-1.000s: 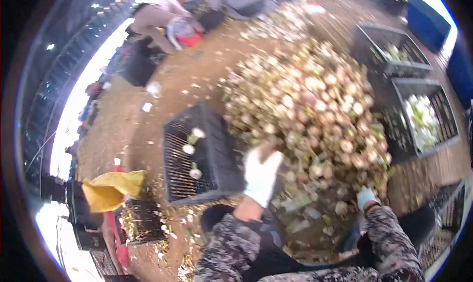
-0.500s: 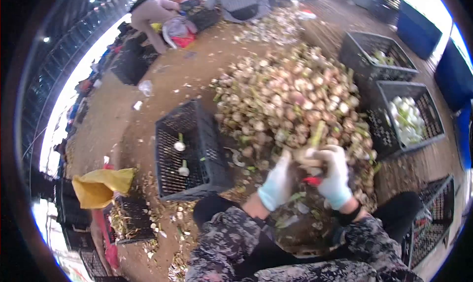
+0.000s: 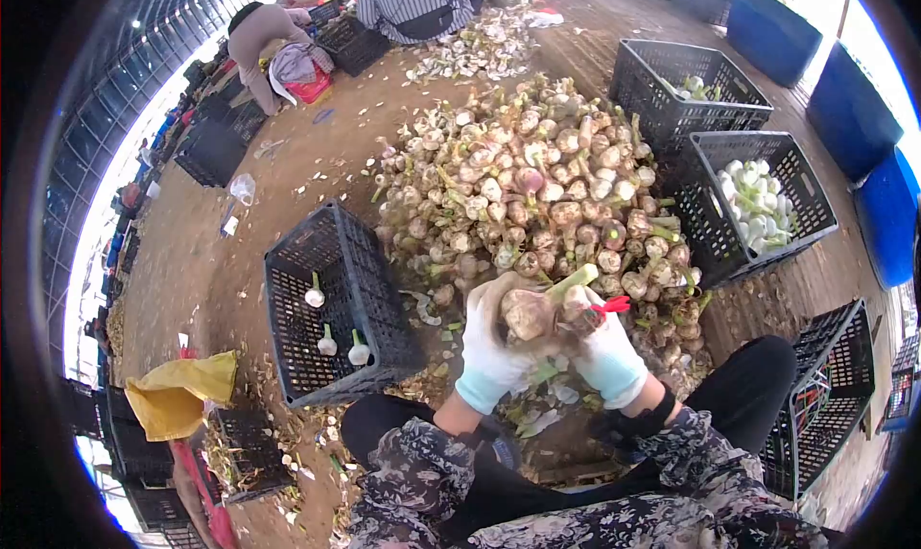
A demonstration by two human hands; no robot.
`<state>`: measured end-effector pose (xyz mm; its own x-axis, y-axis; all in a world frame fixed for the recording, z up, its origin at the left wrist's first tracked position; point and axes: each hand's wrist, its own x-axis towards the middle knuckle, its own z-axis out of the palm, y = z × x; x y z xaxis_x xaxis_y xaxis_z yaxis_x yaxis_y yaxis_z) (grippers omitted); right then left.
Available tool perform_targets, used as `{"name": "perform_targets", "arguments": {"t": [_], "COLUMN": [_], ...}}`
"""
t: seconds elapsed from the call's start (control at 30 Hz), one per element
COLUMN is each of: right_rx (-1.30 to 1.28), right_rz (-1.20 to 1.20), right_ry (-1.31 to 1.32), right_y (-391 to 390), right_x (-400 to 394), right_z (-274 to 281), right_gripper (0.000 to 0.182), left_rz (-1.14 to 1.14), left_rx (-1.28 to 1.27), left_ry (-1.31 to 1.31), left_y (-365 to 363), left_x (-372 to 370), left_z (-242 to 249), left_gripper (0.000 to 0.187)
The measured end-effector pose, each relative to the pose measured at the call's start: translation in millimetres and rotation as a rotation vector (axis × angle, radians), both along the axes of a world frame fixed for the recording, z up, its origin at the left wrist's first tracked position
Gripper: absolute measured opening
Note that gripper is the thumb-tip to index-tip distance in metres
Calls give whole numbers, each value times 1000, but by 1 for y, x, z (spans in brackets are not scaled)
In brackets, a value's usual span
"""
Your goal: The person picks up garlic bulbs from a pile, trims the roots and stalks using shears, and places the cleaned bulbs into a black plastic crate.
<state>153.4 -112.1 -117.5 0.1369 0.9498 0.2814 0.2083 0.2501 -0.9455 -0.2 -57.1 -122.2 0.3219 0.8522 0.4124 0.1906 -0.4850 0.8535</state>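
Both my hands wear pale gloves with light blue cuffs and meet in front of a large heap of garlic bulbs (image 3: 537, 175). In my left hand (image 3: 494, 333) is a brownish garlic bulb (image 3: 526, 314), its cut green stem pointing up and right. My right hand (image 3: 600, 348) is closed at the stem side of the bulb, around something with a red end (image 3: 614, 304); the rest of that object is hidden. Left of my hands, a black crate (image 3: 384, 309) holds several white peeled bulbs (image 3: 327, 341).
Black crates with white bulbs (image 3: 758, 204) stand at the right, near blue barrels (image 3: 849, 108). A yellow bag (image 3: 182, 391) lies over a crate of scraps at the lower left. Two people (image 3: 259, 50) are at the back.
The view has shifted, so the heap and crates sit further left. A third bulb now lies in the left crate. A bulb with its stem now shows clearly in my left hand.
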Motion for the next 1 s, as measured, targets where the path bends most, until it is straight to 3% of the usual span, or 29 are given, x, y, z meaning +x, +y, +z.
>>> {"name": "perform_targets", "arguments": {"t": [0.03,0.13,0.47,0.63,0.67,0.7,0.73,0.77,0.83,0.87,0.9,0.93,0.97,1.0], "right_rx": [-57,-359,-342,-374,-255,-136,70,69,-23,-75,-239,-367,-340,-354], "right_rz": [24,-80,29,156,110,63,52,52,55,119,253,301,246,158], "right_ry": [197,672,435,670,646,621,153,155,-36,84,423,642,502,573], "right_y": [3,9,8,8,8,9,9,7,9,7,6,2,4,6], "right_x": [-7,-17,5,11,6,3,4,7,13,14,16,17,19,20], "right_z": [5,28,32,23,18,12,0,-8,-17,-19,-14,1,-6,-13], "right_gripper": [28,29,21,16,15,15,18,18,20,18,17,17,18,17], "left_rz": [75,91,54,-5,-54,-84,-135,-190,-159,-129,-205,-236,-203,-284], "left_rx": [188,224,218,185,-44,-465,-582,-701,-898,-998,-1003,-953,-1019,-820], "left_ry": [127,157,116,4,-186,-470,-575,-680,-547,-549,-628,-544,-543,-568], "left_y": [-3,-3,-3,1,1,-6,-3,-1,-3,-2,1,5,-2,3], "left_x": [2,4,5,5,8,11,8,5,7,8,10,9,11,13], "left_z": [13,20,22,11,8,6,3,-1,2,3,-1,-9,11,-6], "left_gripper": [93,91,91,88,81,65,57,53,55,54,54,54,48,29]}}
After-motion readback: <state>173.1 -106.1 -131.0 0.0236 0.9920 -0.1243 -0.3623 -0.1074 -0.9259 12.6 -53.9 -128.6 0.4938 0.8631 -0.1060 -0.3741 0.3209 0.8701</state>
